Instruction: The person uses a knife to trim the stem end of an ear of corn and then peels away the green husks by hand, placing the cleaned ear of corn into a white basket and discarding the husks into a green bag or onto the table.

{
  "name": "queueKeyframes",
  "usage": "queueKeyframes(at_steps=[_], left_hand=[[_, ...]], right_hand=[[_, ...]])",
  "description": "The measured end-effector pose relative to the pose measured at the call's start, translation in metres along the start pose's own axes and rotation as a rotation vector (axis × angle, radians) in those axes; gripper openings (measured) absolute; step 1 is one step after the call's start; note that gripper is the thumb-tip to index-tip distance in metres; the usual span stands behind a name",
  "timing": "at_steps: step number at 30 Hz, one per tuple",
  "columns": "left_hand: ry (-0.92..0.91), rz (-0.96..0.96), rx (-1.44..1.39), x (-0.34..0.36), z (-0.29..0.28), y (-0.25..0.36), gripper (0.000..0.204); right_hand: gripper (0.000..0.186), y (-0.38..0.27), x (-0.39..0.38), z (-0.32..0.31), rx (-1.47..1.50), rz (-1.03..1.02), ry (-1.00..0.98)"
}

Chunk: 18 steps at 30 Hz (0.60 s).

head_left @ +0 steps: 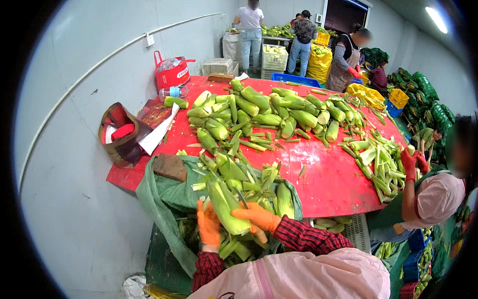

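Note:
A large green ear of corn [225,209] in its husk stands tilted between my hands, above an open green sack [158,202]. My left hand [208,225], in an orange glove, grips it from the left. My right hand [258,217], also gloved in orange, is closed around a knife with a wooden handle [259,233]; its fingers touch the corn's right side. The thin blade points up beside the ear and is partly hidden. Husk leaves and cut ends fill the sack's mouth, with another ear [285,200] lying at its right.
A pile of corn [269,112] covers the far part of the red table [328,174]. A brown block [170,167] lies by the sack; a dark bag [122,134] and blue-capped bottle [174,91] sit left. A red-gloved co-worker [433,199] handles corn at right, beside loose husks [381,164].

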State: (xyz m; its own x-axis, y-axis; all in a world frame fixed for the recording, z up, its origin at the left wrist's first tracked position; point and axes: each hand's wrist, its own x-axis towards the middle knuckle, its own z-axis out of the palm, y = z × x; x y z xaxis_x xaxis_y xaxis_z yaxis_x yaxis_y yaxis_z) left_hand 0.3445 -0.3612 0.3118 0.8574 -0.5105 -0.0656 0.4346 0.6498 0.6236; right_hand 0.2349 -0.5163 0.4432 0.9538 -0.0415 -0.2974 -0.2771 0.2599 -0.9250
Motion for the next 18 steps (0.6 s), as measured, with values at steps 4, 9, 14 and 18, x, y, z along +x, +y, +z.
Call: queueKeyframes(at_steps=[4,9,14,18], left_hand=[[-0.186,-0.175,-0.323,-0.075,0.034,0.007,0.082],[-0.068,-0.266,-0.539,-0.097,-0.012,0.012,0.073],[0.160,-0.273,-0.506,-0.114,-0.009,0.022,0.063],[0.177,-0.268,-0.611,-0.127,-0.010,0.027,0.053]], right_hand=[[0.057,0.023,-0.030,0.045,-0.199,0.159,0.012],[0.037,0.061,-0.072,0.057,0.293,0.283,0.042],[0.050,0.057,-0.064,0.054,-0.538,0.032,-0.102],[0.084,0.030,-0.046,0.058,-1.370,-0.597,-0.144]])
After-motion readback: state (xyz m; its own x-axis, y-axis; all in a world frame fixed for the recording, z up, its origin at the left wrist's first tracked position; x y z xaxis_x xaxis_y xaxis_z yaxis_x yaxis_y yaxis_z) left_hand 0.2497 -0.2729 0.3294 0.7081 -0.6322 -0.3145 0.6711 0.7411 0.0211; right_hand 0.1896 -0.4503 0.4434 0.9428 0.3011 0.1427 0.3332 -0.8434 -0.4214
